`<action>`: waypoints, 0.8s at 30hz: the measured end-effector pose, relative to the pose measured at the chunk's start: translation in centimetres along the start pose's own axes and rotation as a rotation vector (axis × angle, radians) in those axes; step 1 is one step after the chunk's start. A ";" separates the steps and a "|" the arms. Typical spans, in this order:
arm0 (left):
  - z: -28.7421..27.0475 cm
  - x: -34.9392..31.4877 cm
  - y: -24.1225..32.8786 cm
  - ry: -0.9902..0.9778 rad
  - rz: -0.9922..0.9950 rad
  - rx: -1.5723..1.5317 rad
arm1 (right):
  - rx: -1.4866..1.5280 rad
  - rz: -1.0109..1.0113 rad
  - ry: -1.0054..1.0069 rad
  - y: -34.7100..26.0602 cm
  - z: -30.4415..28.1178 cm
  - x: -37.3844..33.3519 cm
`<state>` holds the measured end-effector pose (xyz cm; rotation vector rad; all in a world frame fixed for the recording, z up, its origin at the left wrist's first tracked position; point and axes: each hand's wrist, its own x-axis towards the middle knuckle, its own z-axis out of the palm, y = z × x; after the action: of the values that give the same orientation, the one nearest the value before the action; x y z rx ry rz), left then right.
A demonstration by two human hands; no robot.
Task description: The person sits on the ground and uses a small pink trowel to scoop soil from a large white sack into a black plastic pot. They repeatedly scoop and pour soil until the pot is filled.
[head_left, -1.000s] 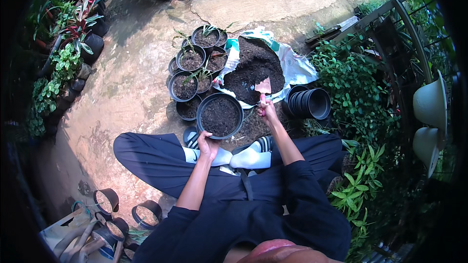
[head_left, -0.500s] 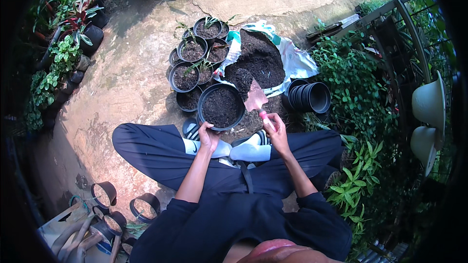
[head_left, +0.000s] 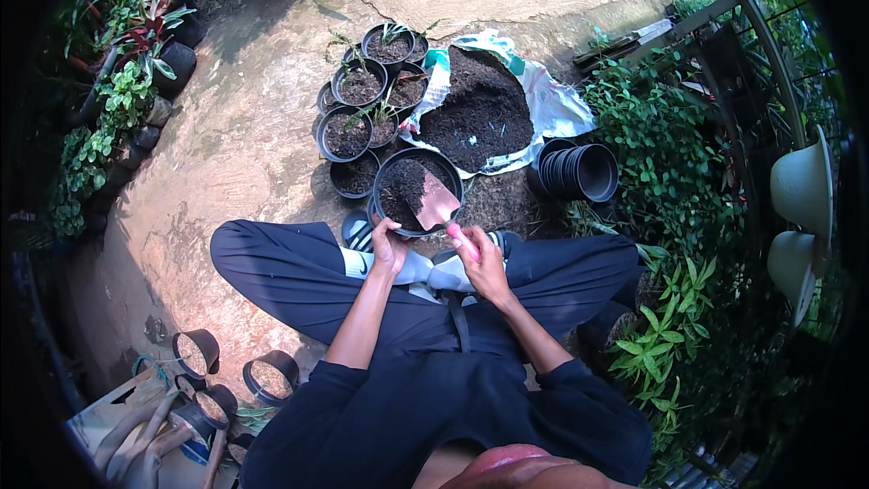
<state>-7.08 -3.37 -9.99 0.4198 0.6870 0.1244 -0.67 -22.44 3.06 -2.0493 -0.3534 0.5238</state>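
Note:
My left hand (head_left: 387, 247) grips the near rim of a round black plant pot (head_left: 374, 208), its fingers closed on the edge. Dark soil (head_left: 398, 183) lies inside the pot. Wrapped round the pink handle of a garden trowel (head_left: 438, 203) is my right hand (head_left: 482, 264). The trowel's pinkish metal blade points up and left over the pot, its tip at the soil. Just beyond the pot, a white and green sack (head_left: 554, 109) lies spread open with a heap of dark potting soil (head_left: 480, 113) on it.
Several black pots with soil and small plants (head_left: 358, 83) stand left of the sack. A stack of black pots (head_left: 579, 172) lies at its right, beside leafy shrubs (head_left: 643, 127). More pots (head_left: 272, 376) stand at the lower left. Two pale hats (head_left: 801, 186) hang at the right.
My right hand has moved the trowel left from the soil heap's edge to over the pot. Soil now appears piled higher in the pot. My left hand keeps its grip.

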 end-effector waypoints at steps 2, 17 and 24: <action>-0.7 0.5 -0.4 0.012 0.016 -0.003 | -0.040 0.004 0.007 0.0 -0.5 0.4; 0.1 0.1 -0.6 0.055 0.080 0.032 | -0.262 -0.079 0.117 0.4 -1.7 0.5; 0.6 -0.3 -0.3 0.061 0.083 0.010 | -0.314 -0.171 0.252 -1.0 -3.2 0.8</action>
<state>-6.93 -3.95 -9.56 0.4559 0.7305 0.2130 1.57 -23.99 5.18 -2.3281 -0.4776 0.1060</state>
